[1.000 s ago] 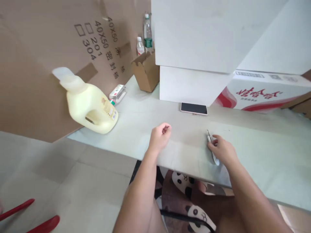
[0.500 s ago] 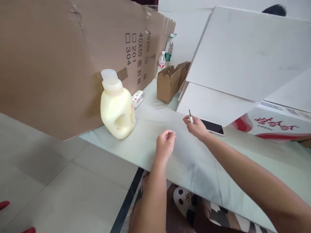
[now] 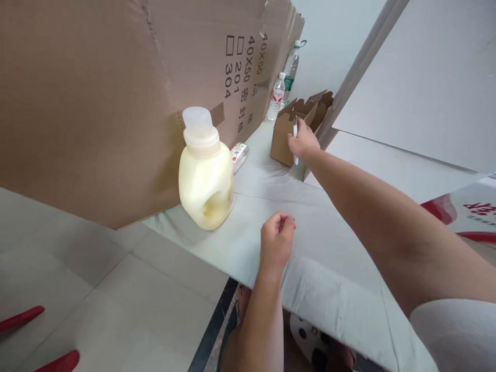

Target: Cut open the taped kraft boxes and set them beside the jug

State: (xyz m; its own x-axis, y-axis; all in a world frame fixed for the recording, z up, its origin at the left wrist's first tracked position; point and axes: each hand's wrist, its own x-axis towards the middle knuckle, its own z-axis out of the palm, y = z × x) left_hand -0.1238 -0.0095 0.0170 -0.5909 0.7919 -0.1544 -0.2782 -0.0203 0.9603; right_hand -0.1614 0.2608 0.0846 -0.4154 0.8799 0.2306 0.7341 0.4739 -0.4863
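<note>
While a slim white tool [image 3: 295, 132] is held in the narrow grip of the right hand [image 3: 306, 142], the left hand [image 3: 277, 237] is kept curled nearly closed near the middle of the frame, with nothing seen in it. The tool is held upright at the open-topped cardboard box [image 3: 279, 139], upper right of centre; whether the box is touched cannot be told. The grasp is judged complete, but the tool has not yet been released. Left of centre, a pale yellow jug [image 3: 205, 181] is stood on the desk [image 3: 248, 232], untouched by either hand.
</note>
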